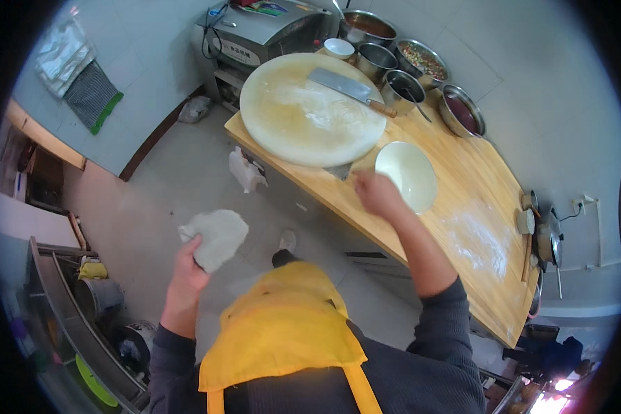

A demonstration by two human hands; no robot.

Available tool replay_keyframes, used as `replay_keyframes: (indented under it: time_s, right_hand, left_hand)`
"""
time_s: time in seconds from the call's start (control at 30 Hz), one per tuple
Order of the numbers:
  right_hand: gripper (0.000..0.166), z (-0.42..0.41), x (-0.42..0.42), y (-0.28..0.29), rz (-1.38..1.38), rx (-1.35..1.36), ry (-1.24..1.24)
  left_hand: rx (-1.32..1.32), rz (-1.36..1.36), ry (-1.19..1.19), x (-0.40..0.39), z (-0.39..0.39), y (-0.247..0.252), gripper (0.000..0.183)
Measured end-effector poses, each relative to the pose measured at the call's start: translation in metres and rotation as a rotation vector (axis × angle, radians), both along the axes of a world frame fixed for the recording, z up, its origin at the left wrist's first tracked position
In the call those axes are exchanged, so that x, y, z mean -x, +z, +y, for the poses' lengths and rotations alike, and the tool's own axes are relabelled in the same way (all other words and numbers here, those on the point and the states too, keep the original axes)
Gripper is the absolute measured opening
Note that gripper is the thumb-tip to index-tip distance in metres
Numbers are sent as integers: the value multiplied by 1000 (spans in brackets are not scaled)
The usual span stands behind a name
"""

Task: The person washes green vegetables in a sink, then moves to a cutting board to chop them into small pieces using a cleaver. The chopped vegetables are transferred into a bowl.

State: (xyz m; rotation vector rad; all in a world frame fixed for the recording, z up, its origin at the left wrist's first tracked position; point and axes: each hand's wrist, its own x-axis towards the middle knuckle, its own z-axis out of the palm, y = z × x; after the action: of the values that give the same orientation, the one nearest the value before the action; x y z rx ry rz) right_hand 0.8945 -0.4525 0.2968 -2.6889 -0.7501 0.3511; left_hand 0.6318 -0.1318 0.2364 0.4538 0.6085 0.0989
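Observation:
My left hand (191,264) grips a flat, whitish, roundish piece (220,239) by its near edge, out over the floor; whether it is cloth or dough I cannot tell. Beside the white bowl (411,176) on the wooden table, my right hand (376,194) hovers or rests with curled fingers. It overlaps the bowl's left side in view, and the fingertips are partly hidden. No food shows inside the bowl. Just beyond the right fingers, a grey cloth (340,171) sticks out from under a thick round chopping board (290,114).
A cleaver (341,85) lies on the board. Along the wall stand steel pots (376,59) and basins of sauce (367,26), chopped food (423,59) and dark red contents (461,111). White flour (478,238) dusts the wooden table (445,155). A steel machine (269,31) stands behind.

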Motion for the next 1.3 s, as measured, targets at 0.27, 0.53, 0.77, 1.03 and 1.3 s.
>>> replay_keyframes:
  time_s: [0.27, 0.53, 0.77, 1.03, 1.3]
  right_hand:
    - [29, 41, -246, -108, -633, 433, -148]
    - [27, 56, -230, -75, -201, 382, -198]
    - [51, 107, -39, -15, -213, -146, -615]
    - [27, 164, 179, -12, 86, -512, -1406]
    - [29, 201, 249, -28, 15, -478, -1568]
  left_hand:
    - [-140, -10, 93, -130, 88, 15, 46]
    - [-577, 30, 37, -289, 169, 24, 39]
    - [-2187, -656, -698, -479, 114, -27, 58]
    - [-1508, -863, -1201, -401, -50, -35, 35]
    - [-2262, -590, -811, -566, 32, -73, 51]
